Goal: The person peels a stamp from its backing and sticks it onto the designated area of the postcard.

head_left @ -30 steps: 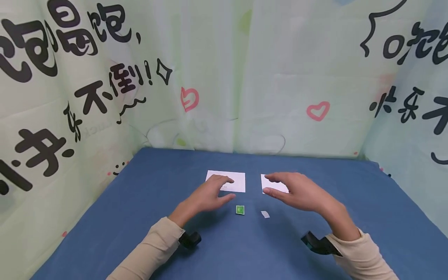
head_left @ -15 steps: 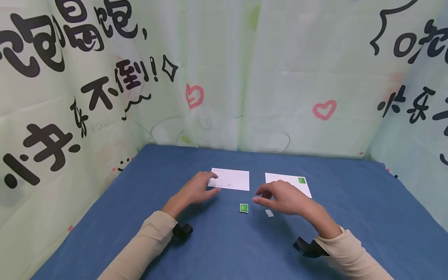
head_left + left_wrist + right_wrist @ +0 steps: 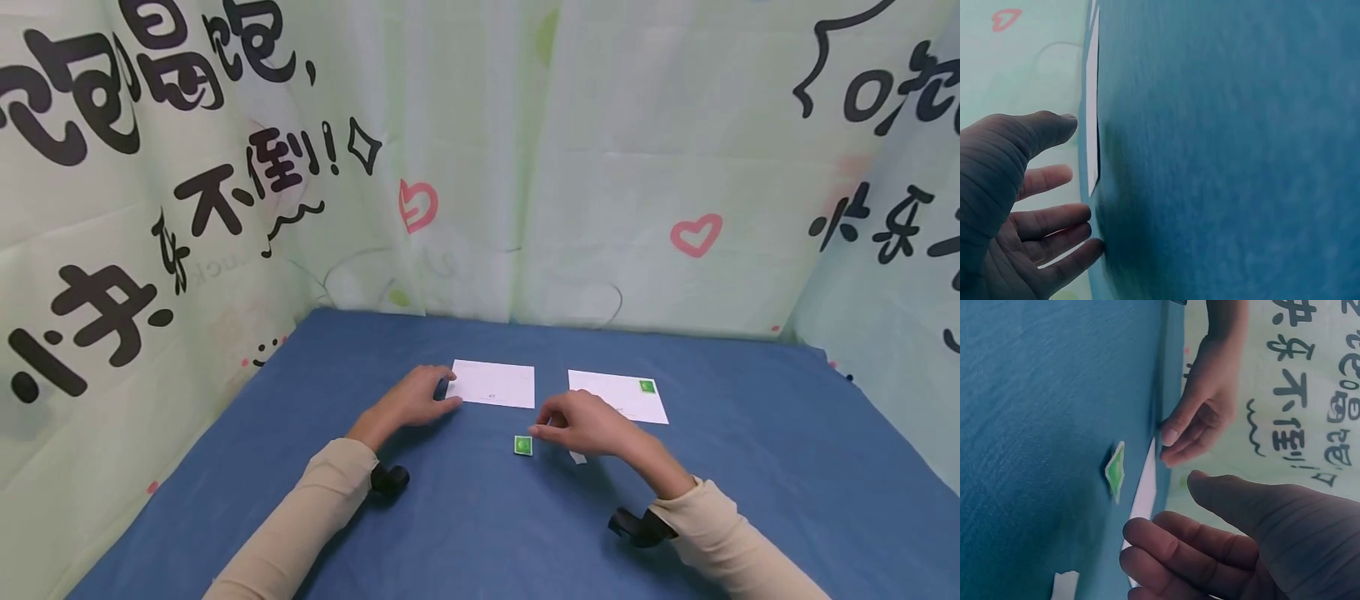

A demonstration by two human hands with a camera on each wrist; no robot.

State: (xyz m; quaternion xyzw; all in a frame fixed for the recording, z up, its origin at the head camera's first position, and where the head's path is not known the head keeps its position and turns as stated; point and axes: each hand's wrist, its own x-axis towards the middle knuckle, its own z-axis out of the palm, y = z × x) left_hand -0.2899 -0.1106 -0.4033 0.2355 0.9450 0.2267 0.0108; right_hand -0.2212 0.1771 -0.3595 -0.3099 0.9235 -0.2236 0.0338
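Note:
My left hand [image 3: 408, 398] is at the left edge of a white envelope [image 3: 495, 385], its thumb and fingers spread apart. Whether the fingertips touch the paper I cannot tell. Over the blue cloth, my right hand [image 3: 583, 422] hovers just right of a small green stamp [image 3: 522, 446] with a pale border. In the right wrist view the thumb and bent fingers of that hand [image 3: 1229, 537] stand apart, and nothing is between them; the stamp [image 3: 1116, 470] lies beyond the fingertips. A small white paper scrap [image 3: 577, 457] is partly hidden under the right hand.
Behind the right hand lies a second white envelope [image 3: 633, 404], bearing a green stamp [image 3: 647, 387] in its upper right corner. A blue cloth [image 3: 480, 533] covers the table. Pale printed curtains [image 3: 600, 183] enclose the back and sides.
My left hand has moved left to the edge of the left envelope. The right hand has come left and nearer, off the right envelope to beside the loose stamp. The head view has shifted slightly.

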